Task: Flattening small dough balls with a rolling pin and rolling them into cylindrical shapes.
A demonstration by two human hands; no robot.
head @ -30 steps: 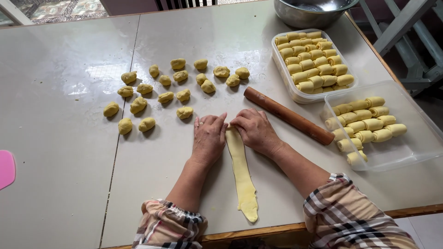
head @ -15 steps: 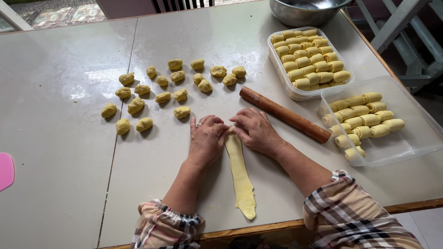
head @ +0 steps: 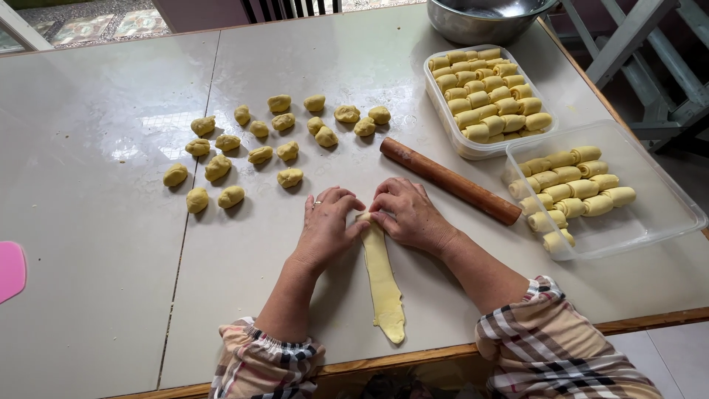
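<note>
Clearly soft and easily torn, the dough strip (head: pixel 384 281) lies on the counter (head: pixel 111 244), left hand (head: pixel 325 229) and right hand (head: pixel 406 214) pinching its far end, the best hold.

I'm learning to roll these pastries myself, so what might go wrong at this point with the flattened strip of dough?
The long flat yellow dough strip ends close to the table's wooden front edge, so its tail might slip over. Both the left hand and the right hand pinch only the far end; uneven pressure may roll it crooked or tear the thin dough. The brown wooden rolling pin lies loose just beside the right hand and might get knocked.
</note>
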